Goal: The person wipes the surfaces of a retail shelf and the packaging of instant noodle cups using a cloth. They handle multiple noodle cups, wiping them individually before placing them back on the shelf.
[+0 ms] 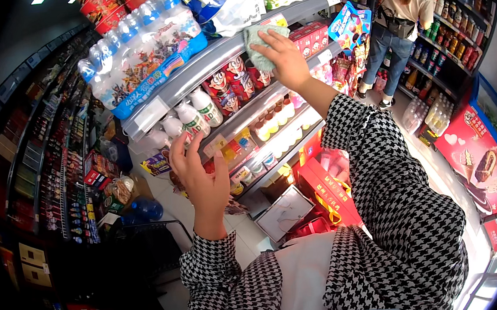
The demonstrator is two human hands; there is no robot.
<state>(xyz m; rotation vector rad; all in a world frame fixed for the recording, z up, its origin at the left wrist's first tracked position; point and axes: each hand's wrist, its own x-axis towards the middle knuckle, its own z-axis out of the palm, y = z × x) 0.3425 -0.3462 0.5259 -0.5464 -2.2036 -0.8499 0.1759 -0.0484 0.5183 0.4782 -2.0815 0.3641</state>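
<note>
My right hand [281, 54] presses a pale green cloth [260, 47] against the front edge of the grey upper shelf [219, 51]. Part of the cloth hangs below that edge, before red cartoon-printed packs [227, 84]. Raised in front of the lower shelves, my left hand [202, 173] has its fingers apart and holds nothing. Just beyond its fingertips stand white plastic drink bottles [202, 107]. A shrink-wrapped pack of blue-capped bottles [143, 61] sits on the upper shelf, left of the cloth.
Another person [404, 16] stands at the right beside drink shelves [458, 28]. A chest freezer with a red printed front [480, 158] is at far right. Red gift boxes [329, 187] and a white box [284, 212] lie below the shelves. Long stocked shelving [43, 145] lines the left.
</note>
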